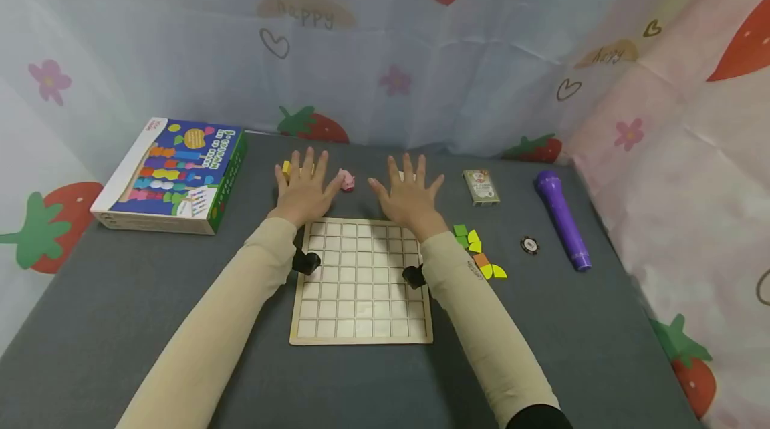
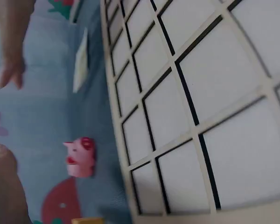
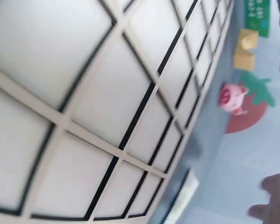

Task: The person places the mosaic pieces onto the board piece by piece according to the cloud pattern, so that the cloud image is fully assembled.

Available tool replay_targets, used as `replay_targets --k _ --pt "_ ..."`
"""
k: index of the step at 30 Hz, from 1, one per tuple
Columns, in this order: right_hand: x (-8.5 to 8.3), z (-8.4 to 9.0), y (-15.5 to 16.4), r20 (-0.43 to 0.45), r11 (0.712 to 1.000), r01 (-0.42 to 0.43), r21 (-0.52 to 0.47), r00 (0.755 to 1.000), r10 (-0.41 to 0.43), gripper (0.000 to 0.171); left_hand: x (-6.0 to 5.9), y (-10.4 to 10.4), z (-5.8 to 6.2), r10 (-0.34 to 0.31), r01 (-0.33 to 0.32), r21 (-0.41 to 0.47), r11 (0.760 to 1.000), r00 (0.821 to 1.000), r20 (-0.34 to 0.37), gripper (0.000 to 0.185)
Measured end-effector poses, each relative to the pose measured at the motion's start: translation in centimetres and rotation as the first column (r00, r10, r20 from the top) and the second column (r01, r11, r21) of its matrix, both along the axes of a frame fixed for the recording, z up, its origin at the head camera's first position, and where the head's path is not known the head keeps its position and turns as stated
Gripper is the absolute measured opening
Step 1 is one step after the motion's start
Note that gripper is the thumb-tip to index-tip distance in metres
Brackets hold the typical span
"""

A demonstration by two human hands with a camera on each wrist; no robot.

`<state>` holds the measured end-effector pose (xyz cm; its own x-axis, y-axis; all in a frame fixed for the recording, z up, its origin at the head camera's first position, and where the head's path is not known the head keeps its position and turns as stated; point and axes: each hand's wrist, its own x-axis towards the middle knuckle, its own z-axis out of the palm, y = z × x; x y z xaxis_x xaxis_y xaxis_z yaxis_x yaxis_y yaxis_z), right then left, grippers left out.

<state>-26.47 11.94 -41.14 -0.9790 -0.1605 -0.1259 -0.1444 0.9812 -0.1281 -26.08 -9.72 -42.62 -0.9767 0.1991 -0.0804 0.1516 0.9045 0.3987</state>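
Sleeves (image 1: 233, 302) apart, board's near edge (image 1: 361, 341) between

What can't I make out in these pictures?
Head view: the yellow blocks, partly hidden behind the left grip.
Head view: the print on the round chip, too small to read.
Left wrist view: the rest of the board, cut off by the right edge.
Right wrist view: much of the box, cut off by the top edge.
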Motion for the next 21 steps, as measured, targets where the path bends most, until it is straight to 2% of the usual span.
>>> replay_targets --k 3,7,10,13,17,21 --pt "1.7 0.5 1.1 0.02 1.0 -0.008 -0.025 1.0 0.008 0.074 1.2 -0.8 0.2 -0.053 0.054 0.025 0.998 0.998 -0.036 0.072" --pt "4.8 0.8 3.8 0.06 0.998 -0.018 -0.062 0.998 0.022 0.068 4.4 -2.6 -0.1 -0.139 0.148 0.105 0.983 0.986 -0.089 0.063" --pt "6.9 0.4 6.4 0.084 0.996 -0.021 -0.085 0.996 0.028 0.063 7.0 -3.9 -1.2 -0.173 0.189 0.184 0.965 0.98 -0.099 0.053" --pt "8.4 0.0 9.2 0.081 0.993 -0.006 -0.116 0.997 0.016 0.056 9.0 -4.7 -2.8 -0.185 0.197 0.258 0.946 0.98 -0.069 0.051" --pt "9.3 -0.4 12.2 0.02 0.984 0.0 -0.176 1.0 0.004 0.039 10.4 -4.9 -5.0 -0.203 0.212 0.29 0.933 0.977 -0.059 0.056" --pt "9.8 -0.5 14.1 -0.027 0.968 -0.077 -0.237 0.997 0.073 0.02 10.9 -5.1 -6.6 -0.213 0.229 0.24 0.944 0.973 -0.091 0.061"
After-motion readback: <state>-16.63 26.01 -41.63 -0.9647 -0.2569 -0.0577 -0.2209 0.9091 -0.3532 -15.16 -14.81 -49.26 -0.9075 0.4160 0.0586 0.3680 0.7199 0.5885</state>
